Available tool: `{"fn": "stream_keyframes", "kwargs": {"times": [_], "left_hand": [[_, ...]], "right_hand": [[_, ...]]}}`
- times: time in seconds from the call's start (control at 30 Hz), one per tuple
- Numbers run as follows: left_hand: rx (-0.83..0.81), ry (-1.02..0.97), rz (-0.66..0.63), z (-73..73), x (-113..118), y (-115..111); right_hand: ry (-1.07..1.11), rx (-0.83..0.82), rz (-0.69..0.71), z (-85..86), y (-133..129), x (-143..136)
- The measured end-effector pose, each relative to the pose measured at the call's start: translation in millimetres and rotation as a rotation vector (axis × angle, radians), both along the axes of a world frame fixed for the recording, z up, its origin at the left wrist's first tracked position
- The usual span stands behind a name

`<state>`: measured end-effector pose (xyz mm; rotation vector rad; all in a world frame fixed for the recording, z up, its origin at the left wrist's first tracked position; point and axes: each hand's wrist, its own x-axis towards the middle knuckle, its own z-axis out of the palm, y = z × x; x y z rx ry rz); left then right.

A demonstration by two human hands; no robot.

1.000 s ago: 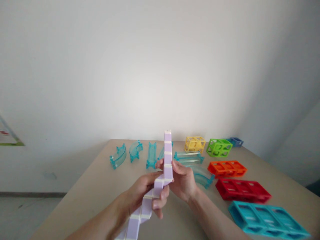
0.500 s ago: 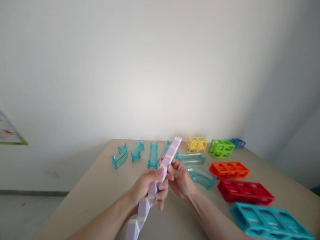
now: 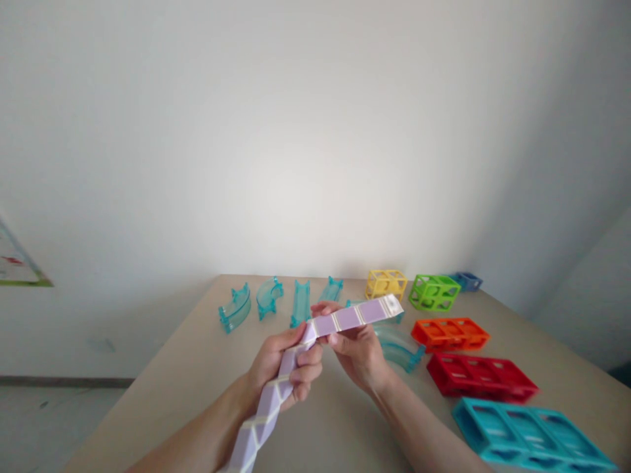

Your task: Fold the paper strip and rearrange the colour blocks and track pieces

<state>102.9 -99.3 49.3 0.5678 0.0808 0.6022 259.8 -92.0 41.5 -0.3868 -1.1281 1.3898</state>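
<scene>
A long lavender snake puzzle [image 3: 273,397] with pale joints between its wedges runs up from the lower edge. My left hand [image 3: 279,358] is closed around its middle, thumb on top and fingers wrapped beneath. Beyond that grip the puzzle bends, and its straight end section points right over the table. My right hand [image 3: 357,348] grips this section from below, thumb at its near side and fingers partly hidden behind it. The lower end of the puzzle leaves the picture.
Clear teal track pieces [image 3: 302,302] lie across the table's [image 3: 187,387] far side. Open-frame blocks stand on the right: yellow [image 3: 386,284], green [image 3: 434,292], blue [image 3: 468,281], orange [image 3: 451,334], red [image 3: 483,376] and teal [image 3: 532,430]. A wall [image 3: 296,131] rises behind.
The puzzle's far section has swung right and down, from in line with the rest to a bend near my left thumb. My right hand turned with it; my left hand shifted slightly left.
</scene>
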Motion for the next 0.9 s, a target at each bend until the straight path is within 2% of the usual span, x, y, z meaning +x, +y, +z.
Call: {"fn": "stream_keyframes", "kwargs": {"times": [0.13, 0.4, 0.53, 0.73, 0.9], "left_hand": [[0.041, 0.024, -0.04, 2.8, -0.5, 1.3], [0.034, 0.12, 0.019, 3.7, -0.5, -0.9], [0.014, 0.124, -0.006, 1.1, -0.3, -1.6], [0.032, 0.11, -0.143, -6.7, 5.2, -1.8], [0.0, 0.241, -0.152, -9.4, 10.3, -8.5]], "right_hand": [[0.024, 0.027, 0.009, -1.4, 0.7, 0.2], [-0.016, 0.1, 0.069, -3.2, 4.2, -1.5], [-0.055, 0.144, 0.073, -2.7, 4.5, -0.1], [-0.074, 0.122, 0.139, -1.3, 1.8, 0.2], [-0.1, 0.011, 0.3, 1.7, 2.8, 4.2]]}}
